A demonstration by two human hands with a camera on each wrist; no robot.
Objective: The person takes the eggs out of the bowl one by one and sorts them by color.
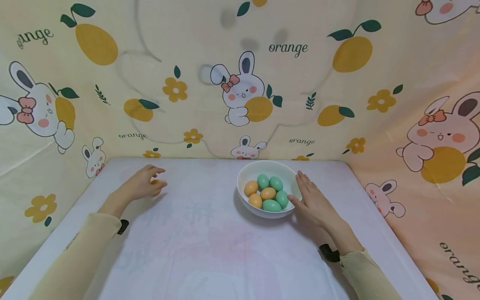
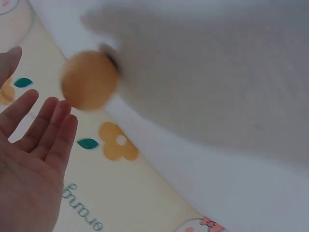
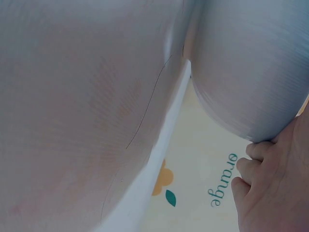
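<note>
My left hand (image 1: pixel 140 183) is over the far left of the table, fingers spread and thumb apart. In the left wrist view an orange egg (image 2: pixel 89 81), blurred, is right at its fingertips; in the head view the fingers mostly hide it. A white bowl (image 1: pixel 245 204) stands right of centre, holding several green eggs (image 1: pixel 271 205) and three orange eggs (image 1: pixel 268 193). At the bowl's right side, my right hand (image 1: pixel 316 206) rests with straight fingers along the rim and its thumb over the edge. The right wrist view shows those fingers against the bowl's outer wall (image 3: pixel 246 72).
The white-covered table (image 1: pixel 195 250) reaches back to a printed curtain (image 1: pixel 210 25) with rabbits, fruit and flowers, which also hangs along both sides. Black wrist straps (image 1: pixel 330 253) show at both sleeve cuffs.
</note>
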